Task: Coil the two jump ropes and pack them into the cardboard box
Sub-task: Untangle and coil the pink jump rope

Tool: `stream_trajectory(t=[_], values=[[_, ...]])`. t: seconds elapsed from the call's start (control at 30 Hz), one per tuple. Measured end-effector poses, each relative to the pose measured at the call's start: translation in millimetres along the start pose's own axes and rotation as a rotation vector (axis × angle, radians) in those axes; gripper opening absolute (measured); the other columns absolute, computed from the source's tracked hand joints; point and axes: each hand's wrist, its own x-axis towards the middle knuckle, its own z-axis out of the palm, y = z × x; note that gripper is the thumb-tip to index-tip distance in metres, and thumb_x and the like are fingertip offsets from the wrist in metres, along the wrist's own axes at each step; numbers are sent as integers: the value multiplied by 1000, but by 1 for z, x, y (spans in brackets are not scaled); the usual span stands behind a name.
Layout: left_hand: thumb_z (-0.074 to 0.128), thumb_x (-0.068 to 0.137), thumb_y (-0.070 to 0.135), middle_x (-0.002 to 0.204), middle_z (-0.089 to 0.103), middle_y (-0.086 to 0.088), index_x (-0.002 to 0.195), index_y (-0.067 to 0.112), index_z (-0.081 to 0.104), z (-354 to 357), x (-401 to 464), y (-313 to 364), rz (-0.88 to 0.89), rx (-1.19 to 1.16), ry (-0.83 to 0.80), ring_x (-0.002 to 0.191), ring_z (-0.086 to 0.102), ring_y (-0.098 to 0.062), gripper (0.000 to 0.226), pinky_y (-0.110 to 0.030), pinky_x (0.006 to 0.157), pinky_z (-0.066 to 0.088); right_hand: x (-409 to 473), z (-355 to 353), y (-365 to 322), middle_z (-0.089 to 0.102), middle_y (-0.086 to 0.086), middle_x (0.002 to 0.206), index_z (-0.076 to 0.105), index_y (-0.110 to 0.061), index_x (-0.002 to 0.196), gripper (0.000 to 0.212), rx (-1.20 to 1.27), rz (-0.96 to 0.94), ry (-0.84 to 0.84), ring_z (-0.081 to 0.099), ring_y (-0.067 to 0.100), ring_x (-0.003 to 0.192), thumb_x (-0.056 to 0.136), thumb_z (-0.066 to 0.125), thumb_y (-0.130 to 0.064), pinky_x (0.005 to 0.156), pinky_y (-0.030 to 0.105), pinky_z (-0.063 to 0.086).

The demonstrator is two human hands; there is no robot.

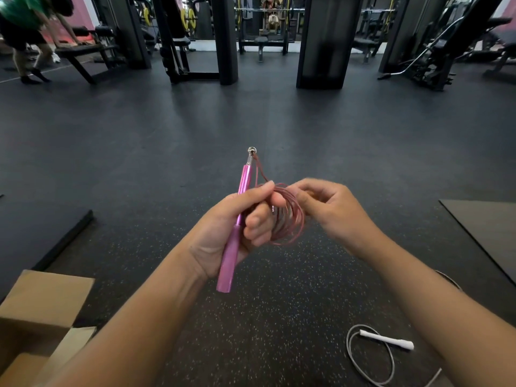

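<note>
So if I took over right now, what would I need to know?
Left hand grips the pink handle, with the pink rope's coils looped by its fingers. Right hand pinches the coil. The white rope lies loose on the floor at right. The cardboard box sits open at left. Done: pink rope mostly coiled. Left: put it in the box, then coil and pack the white one.
</note>
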Motion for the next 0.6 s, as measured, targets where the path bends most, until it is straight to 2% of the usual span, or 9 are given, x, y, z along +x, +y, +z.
stream_trajectory(t=[0.07,0.17,0.27,0.33,0.37,0.43,0.53,0.57,0.6], values=[[51,98,22,40,46,9,75,8,69,1,-1,5,37,-181,-6,33,39,-2,33,-14,37,32,-2,7,7,73,16,84,78,-23,100,34,13,84,-114,64,19,73,95,55,-47,69,28,51],[55,96,18,51,55,10,86,6,70,2,1,14,149,-397,59,39,46,-1,22,-13,41,38,-6,20,12,72,9,79,73,-45,109,30,-95,162,-300,66,20,72,99,46,-51,74,37,54],[56,95,22,71,72,9,108,4,69,-2,8,17,283,-310,248,50,55,-2,26,-14,49,45,-10,31,9,75,11,78,54,-50,135,32,-240,176,-502,67,16,69,107,41,-46,76,41,56],[52,103,20,85,79,4,115,4,67,-10,12,14,360,-58,384,59,62,-4,25,-17,55,49,-13,38,-1,76,10,80,40,-48,147,41,-310,188,-597,66,16,64,109,43,-37,72,37,58],[50,105,20,91,81,1,114,5,67,-15,12,12,382,156,431,63,66,-7,24,-19,58,51,-16,40,-8,76,9,80,36,-46,150,45,-335,191,-636,66,16,61,108,46,-32,68,34,57],[49,107,25,95,81,5,111,14,67,-24,10,10,407,711,458,71,72,-9,21,-26,63,54,-18,37,-20,75,3,77,43,-39,147,44,-394,140,-671,65,14,58,106,51,-23,63,27,56],[51,104,37,76,76,17,92,25,68,-36,8,6,322,1416,348,68,68,4,24,-30,67,55,-14,24,-27,74,-4,75,66,-36,120,25,-418,34,-581,71,21,62,103,57,-21,66,35,59],[52,104,38,68,73,17,85,24,67,-38,7,6,265,1540,304,64,65,6,28,-30,68,53,-11,19,-27,74,-5,73,71,-35,109,19,-411,12,-489,69,16,60,101,61,-22,63,31,57],[51,104,39,64,71,14,81,23,66,-38,6,6,193,1552,253,61,63,5,32,-30,69,52,-9,14,-26,73,-6,68,75,-30,101,12,-407,-17,-376,65,7,56,98,67,-22,60,22,52]])
